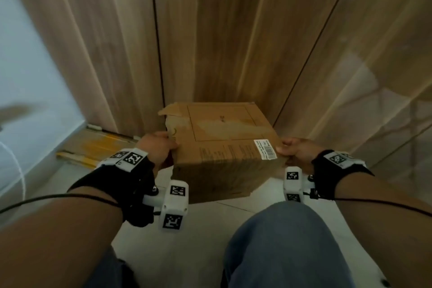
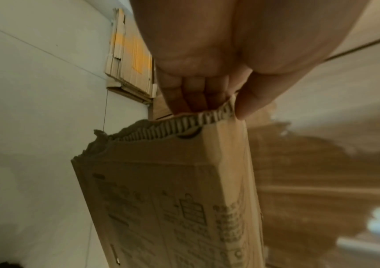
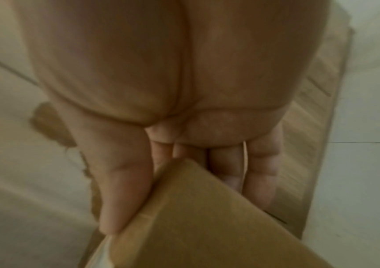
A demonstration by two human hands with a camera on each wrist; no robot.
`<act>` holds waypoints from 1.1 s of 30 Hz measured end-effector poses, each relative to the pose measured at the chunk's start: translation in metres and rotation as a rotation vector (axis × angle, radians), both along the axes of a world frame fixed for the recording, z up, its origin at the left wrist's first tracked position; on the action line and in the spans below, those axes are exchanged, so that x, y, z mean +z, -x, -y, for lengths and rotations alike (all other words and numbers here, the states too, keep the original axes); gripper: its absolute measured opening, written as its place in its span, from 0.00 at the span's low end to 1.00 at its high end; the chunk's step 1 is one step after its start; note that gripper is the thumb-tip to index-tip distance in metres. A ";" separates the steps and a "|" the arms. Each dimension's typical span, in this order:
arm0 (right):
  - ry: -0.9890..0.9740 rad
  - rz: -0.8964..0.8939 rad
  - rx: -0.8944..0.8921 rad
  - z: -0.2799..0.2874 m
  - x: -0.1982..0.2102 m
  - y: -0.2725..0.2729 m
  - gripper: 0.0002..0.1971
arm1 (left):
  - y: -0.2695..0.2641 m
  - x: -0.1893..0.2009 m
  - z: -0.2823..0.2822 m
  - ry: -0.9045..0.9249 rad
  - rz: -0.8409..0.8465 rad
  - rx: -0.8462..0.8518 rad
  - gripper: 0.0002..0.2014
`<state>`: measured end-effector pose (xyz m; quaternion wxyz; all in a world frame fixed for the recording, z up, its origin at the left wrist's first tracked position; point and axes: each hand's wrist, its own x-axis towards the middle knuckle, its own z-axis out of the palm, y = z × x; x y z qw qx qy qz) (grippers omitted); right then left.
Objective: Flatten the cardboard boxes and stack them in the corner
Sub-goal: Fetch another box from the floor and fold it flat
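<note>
Left hand [image 1: 157, 147] and right hand [image 1: 295, 149] each pinched an edge of the cardboard box [image 1: 224, 142] (torn at 10 o'clock); flattened cardboard [image 1: 93, 147] lay at 9 o'clock.

I saw dim, warm light; the wooden panels [image 1: 210, 30] were streaked with motion blur, and both wrist pictures were soft and bent at edges.

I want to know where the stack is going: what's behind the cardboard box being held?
Behind the cardboard box stand wood-grain panels meeting at a corner. The floor at their foot is hidden by the box.
</note>
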<state>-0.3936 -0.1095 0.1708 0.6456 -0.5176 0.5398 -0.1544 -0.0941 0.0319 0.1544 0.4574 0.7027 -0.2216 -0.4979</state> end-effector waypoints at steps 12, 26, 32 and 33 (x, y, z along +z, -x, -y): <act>0.084 0.048 0.196 -0.015 0.022 -0.132 0.16 | -0.085 0.029 -0.053 0.177 -0.022 0.358 0.24; 0.166 0.092 0.192 -0.054 -0.012 -0.173 0.17 | -0.115 -0.009 -0.048 0.071 0.119 0.455 0.33; 0.408 -0.007 0.250 -0.070 -0.009 -0.197 0.15 | -0.087 -0.008 -0.040 -0.128 0.066 0.508 0.44; 0.462 -0.034 0.255 -0.073 -0.008 -0.200 0.15 | -0.082 -0.005 -0.041 -0.111 -0.002 0.474 0.44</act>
